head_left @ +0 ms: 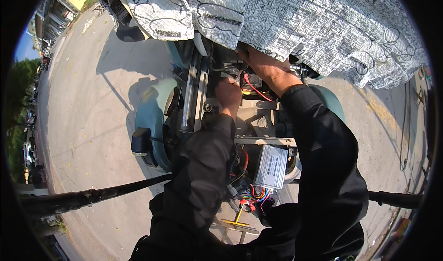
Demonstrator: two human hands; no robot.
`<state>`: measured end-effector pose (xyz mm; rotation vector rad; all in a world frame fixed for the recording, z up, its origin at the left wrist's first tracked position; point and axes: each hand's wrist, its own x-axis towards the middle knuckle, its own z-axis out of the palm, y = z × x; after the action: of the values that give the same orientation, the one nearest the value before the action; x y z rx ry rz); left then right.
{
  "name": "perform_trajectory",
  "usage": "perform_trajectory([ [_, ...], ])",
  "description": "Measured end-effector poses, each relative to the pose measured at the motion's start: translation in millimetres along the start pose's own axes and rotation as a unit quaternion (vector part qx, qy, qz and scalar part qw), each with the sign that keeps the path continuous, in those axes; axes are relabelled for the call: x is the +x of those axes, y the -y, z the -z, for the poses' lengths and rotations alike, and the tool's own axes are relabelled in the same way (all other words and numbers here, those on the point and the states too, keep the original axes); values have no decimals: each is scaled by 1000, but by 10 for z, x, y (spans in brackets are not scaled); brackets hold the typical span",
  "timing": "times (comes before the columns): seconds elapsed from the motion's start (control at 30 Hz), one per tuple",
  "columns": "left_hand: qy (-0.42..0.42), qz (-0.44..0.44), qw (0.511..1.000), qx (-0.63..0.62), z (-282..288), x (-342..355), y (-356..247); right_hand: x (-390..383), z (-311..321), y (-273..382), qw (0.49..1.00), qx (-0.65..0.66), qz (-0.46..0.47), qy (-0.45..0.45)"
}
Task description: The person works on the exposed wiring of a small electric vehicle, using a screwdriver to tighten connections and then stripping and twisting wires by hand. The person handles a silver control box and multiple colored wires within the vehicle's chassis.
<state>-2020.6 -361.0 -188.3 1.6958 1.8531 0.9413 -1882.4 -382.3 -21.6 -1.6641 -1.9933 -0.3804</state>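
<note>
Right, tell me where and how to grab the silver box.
I'd grip the silver box by its two long sides, around mid-length, coming from above: its broad face looks up, the coloured wires leave its near end, and the crossbar lies close to its far end.

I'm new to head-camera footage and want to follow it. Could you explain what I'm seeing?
There's no robot: these are a person's bare hands, seen from above by a wide fisheye camera on their head, so edges bend. Both reach into the exposed frame of a vehicle with teal fenders. The left hand is left of a red cable; the right hand reaches under a patterned cloth. What either holds is hidden. Nearer the person sits a silver finned box with coloured wires.
</note>
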Motion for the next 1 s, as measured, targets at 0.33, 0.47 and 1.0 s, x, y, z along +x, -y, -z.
perform_trajectory([
  [0.33,-16,-9,999,-35,31,-18,-36,56,207,91,992,-68,-12,110],
  [0.47,-23,-2,999,-34,22,-50,-31,73,272,102,978,11,19,207],
  [1.0,-12,17,998,-65,-2,-53,-1,76,-14,144,991,13,133,-16],
])
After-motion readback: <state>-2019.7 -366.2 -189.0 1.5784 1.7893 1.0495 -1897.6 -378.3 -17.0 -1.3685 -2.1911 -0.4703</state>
